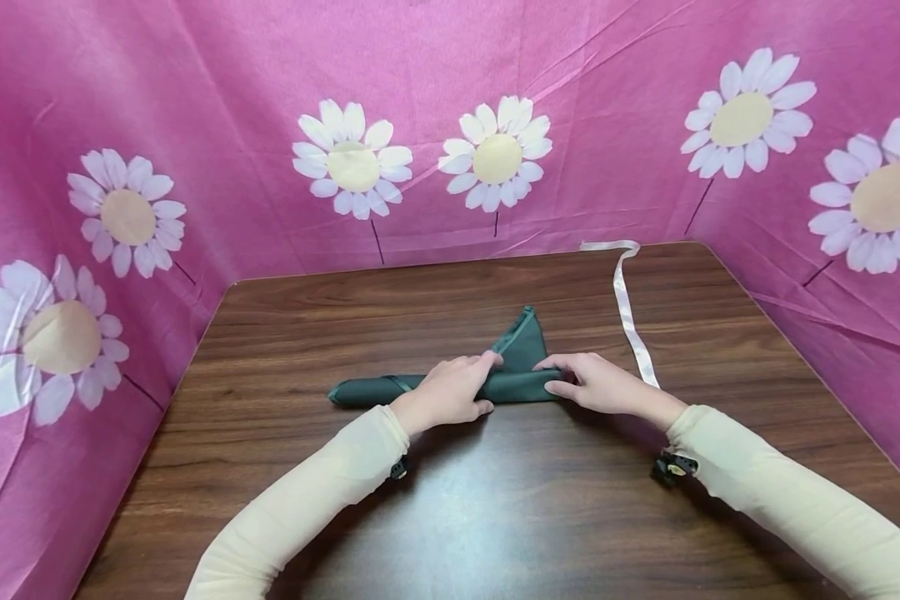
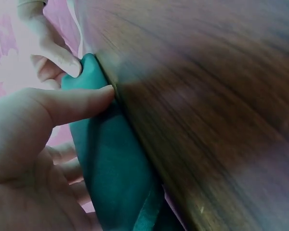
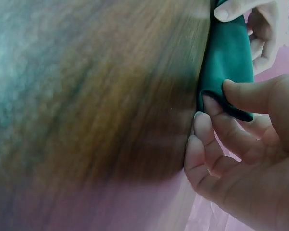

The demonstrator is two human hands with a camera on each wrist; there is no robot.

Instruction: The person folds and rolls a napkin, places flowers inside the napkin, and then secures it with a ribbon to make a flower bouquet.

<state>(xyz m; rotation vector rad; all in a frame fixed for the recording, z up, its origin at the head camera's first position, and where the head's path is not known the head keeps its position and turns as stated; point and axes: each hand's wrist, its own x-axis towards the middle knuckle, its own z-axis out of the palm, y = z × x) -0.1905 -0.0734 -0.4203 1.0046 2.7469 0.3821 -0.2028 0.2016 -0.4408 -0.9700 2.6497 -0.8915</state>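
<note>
A dark green satiny cloth (image 1: 521,386) lies rolled into a long flat band across the table, with a pointed flap (image 1: 527,342) sticking up behind its right part. My left hand (image 1: 453,390) grips the middle of the roll, thumb along the near side and fingers over the far side. At the right end, my right hand (image 1: 596,383) pinches the cloth between thumb and fingers. In the right wrist view the thumb presses on the outside of the cloth (image 3: 229,57) while a fingertip sits inside the open fold at its end.
The brown wooden table (image 1: 450,517) fills the foreground. A white ribbon (image 1: 626,308) runs from the table's back edge to beside the right wrist. A pink curtain (image 1: 435,50) with large daisies hangs behind and at both sides.
</note>
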